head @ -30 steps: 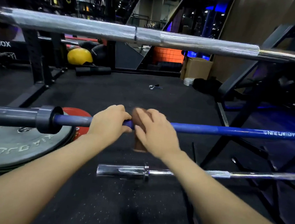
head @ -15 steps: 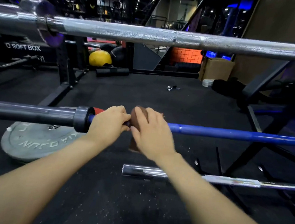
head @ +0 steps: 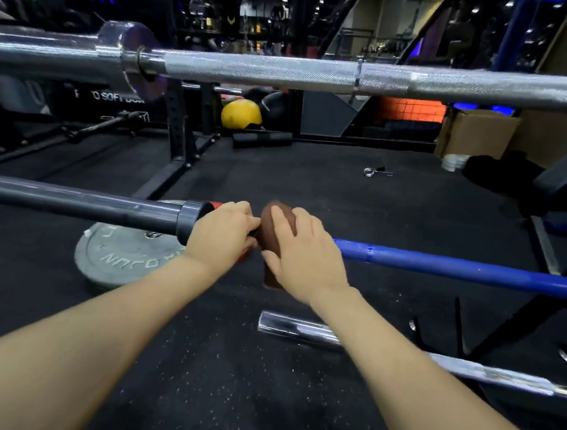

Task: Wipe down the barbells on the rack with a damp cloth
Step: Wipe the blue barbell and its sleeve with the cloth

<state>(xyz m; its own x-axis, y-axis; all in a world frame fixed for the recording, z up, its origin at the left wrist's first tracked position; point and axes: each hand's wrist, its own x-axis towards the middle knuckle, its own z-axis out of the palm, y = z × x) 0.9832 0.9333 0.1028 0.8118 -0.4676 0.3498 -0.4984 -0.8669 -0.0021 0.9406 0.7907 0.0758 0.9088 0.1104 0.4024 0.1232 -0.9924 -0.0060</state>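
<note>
Nearest, a chrome barbell (head: 400,353) lies low on the rack's bottom pegs, partly behind the right forearm. Above it, the right hand (head: 301,254) has its fingers curled over a brown cloth (head: 275,234) wrapped round the blue barbell (head: 459,267), while the left hand (head: 220,235) grips the same bar just beside the cloth, next to the grey collar of its sleeve (head: 70,201). Farther off, a grey weight plate (head: 124,257) lies on the black floor, and a knurled silver barbell (head: 288,71) crosses the top.
</note>
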